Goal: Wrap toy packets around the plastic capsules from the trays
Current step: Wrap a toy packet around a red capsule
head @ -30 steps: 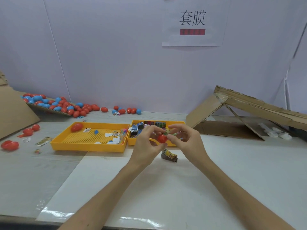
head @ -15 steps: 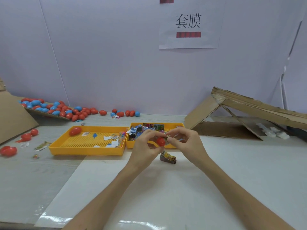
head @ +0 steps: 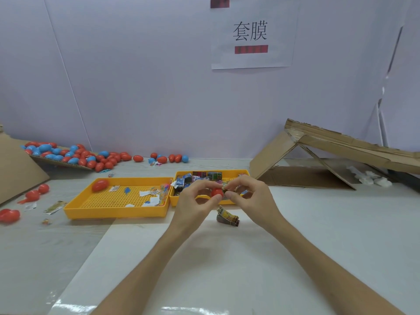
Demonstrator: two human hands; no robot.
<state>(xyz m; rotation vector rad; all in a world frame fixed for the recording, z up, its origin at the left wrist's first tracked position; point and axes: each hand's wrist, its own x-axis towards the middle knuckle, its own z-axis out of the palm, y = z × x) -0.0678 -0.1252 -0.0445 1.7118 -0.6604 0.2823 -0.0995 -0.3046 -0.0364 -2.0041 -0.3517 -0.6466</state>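
Honestly, we pinch the red capsule (head: pixel 216 192) with left hand (head: pixel 195 198), right hand (head: pixel 251 196) pinching the packet (head: pixel 225 189); the slick shell could slip out.

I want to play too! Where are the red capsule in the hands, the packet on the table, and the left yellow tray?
red capsule (head: pixel 216 192), head view, its bare red side.
packet on the table (head: pixel 227 217), head view, its printed top face.
left yellow tray (head: pixel 113 213), head view, its near wall.
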